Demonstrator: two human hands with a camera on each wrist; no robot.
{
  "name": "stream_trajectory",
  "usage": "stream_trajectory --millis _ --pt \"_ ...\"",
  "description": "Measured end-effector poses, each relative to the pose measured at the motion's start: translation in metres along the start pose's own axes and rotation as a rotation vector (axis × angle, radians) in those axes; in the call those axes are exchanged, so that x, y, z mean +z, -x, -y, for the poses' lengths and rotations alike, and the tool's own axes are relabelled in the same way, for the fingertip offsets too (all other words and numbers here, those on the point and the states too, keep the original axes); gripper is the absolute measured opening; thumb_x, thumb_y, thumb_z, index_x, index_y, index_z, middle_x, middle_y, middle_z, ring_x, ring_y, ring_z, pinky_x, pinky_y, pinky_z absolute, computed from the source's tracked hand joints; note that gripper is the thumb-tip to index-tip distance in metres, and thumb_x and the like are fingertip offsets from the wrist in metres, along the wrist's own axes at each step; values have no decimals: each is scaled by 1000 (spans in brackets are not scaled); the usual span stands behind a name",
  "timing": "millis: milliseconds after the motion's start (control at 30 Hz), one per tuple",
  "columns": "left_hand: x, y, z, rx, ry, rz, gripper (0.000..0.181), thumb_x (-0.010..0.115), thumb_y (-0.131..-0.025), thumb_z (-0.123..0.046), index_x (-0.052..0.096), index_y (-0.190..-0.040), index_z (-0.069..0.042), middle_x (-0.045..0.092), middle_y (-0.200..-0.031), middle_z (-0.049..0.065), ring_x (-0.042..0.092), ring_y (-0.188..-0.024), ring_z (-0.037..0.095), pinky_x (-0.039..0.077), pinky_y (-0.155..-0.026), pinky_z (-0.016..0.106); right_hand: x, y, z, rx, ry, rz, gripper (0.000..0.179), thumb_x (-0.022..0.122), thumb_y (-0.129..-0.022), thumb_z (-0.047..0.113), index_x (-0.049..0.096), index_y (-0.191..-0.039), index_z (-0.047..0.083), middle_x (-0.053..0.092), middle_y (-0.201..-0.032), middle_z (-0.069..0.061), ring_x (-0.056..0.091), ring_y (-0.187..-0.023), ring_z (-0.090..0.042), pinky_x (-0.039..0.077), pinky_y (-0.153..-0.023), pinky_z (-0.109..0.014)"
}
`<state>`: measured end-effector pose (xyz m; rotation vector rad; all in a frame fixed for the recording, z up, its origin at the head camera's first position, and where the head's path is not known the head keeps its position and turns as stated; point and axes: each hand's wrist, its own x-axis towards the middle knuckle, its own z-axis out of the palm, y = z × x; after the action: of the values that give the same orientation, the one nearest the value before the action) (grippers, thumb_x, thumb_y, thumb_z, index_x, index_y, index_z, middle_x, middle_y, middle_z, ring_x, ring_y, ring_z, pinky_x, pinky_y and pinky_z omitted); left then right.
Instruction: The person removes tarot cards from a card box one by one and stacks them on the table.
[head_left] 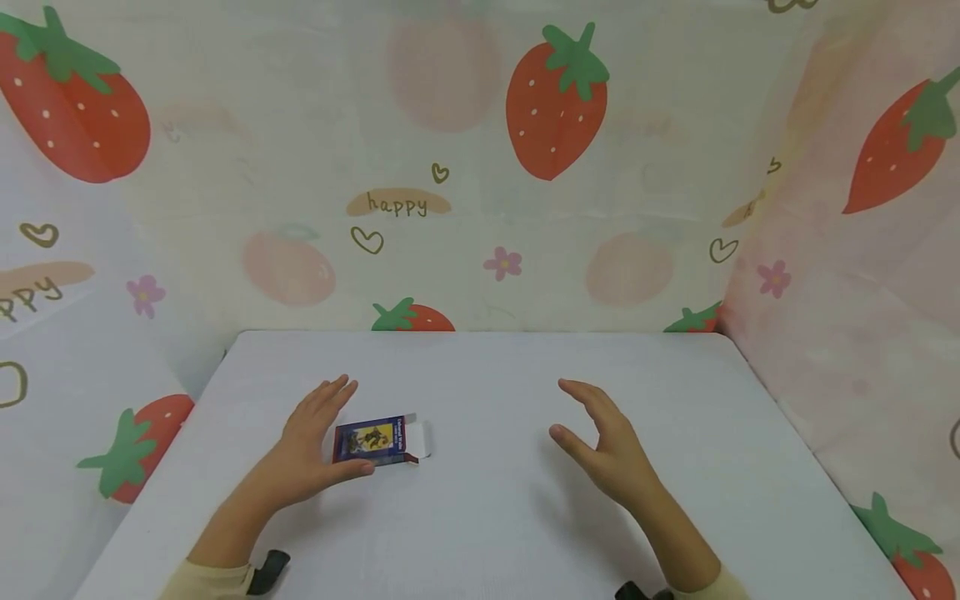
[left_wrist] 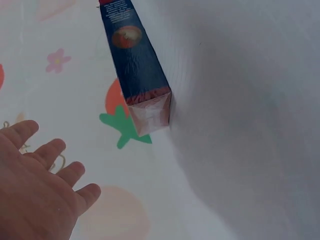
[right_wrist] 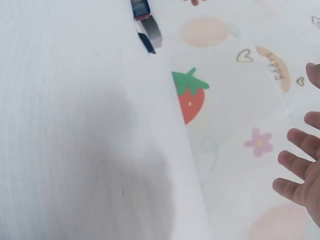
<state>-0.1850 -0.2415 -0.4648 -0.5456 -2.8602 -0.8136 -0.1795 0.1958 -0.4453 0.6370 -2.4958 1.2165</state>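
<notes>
A small dark-blue cardboard card box with a yellow picture on its face lies on the white table, left of the middle. Its right end flap stands open. My left hand is beside the box's left end, fingers spread and holding nothing; whether it touches the box I cannot tell. In the left wrist view the box shows a narrow blue side and a pale end. Over the right half of the table, my right hand hovers with fingers extended and nothing in them. The right wrist view shows its fingertips.
The white table has its far edge against a cloth backdrop printed with strawberries, hearts and flowers. Similar cloth hangs at the left and right sides. A dark band sits on the left wrist.
</notes>
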Motion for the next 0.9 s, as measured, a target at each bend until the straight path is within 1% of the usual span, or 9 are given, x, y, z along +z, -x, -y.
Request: stream_trajectory --millis 133,300,600,767,900 --pt "4 -1 -1 -4 20 0 114 86 -76 -54 22 -164 -21 20 -170 11 13 -155 42 19 -115 76 6 -3 5 -1 -16 12 61 73 -96 32 49 -151 23 51 -151 2 47 -142 -25 40 -114 -57" --pt "10 -3 1 -19 11 10 114 85 -76 -55 20 -164 -23 20 -170 11 15 -154 42 21 -116 74 14 -7 9 2 -22 29 60 73 -96 35 51 -149 20 52 -151 2 46 -143 -23 40 -115 -56" --pt "17 -8 4 -21 65 28 113 86 -77 -52 20 -164 -21 21 -169 13 17 -153 44 23 -116 72 25 -11 13 -18 -52 60 57 73 -96 35 53 -148 21 53 -149 3 48 -141 -22 41 -115 -54" --pt "19 -9 8 -47 91 39 113 87 -76 -52 22 -163 -21 22 -169 15 19 -152 45 24 -115 72 30 -13 14 -18 -71 77 57 73 -96 37 54 -147 20 54 -149 4 49 -141 -21 42 -114 -52" --pt "21 -9 11 -77 112 63 113 87 -75 -53 24 -163 -20 24 -168 16 22 -151 46 26 -114 72 33 -14 15 -10 -96 87 56 73 -95 37 55 -146 21 55 -148 6 49 -140 -18 44 -114 -50"
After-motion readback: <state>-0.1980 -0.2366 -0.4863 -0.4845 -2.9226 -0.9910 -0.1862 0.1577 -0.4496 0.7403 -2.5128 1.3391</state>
